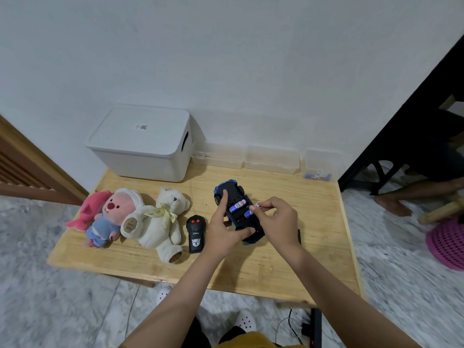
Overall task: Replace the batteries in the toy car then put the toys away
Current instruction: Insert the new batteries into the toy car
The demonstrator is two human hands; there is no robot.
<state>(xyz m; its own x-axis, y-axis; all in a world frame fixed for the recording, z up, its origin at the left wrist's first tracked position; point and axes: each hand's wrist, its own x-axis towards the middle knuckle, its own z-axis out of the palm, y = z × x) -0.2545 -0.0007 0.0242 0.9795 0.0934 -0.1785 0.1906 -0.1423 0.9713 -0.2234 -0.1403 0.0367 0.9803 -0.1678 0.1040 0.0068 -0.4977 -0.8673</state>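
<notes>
A blue and black toy car (232, 187) lies upside down on the wooden table (288, 259), its battery bay uncovered. One blue and white battery (237, 205) sits in the bay. My right hand (276, 219) pinches a second battery (251, 210) at the bay's right side. My left hand (222, 229) grips the car, index finger stretched along its underside, thumb at the near end. Left of the car lie a black remote (196, 233), a white teddy bear (160, 222), a pink and blue plush (105, 217) and a pink fish plush (85, 209).
A white lidded storage box (140, 144) stands at the table's back left. Clear plastic containers (272, 159) line the wall behind the car; the right one (322, 164) holds small blue items. A pink basket (447, 244) and another person's foot (394, 204) are on the floor at right.
</notes>
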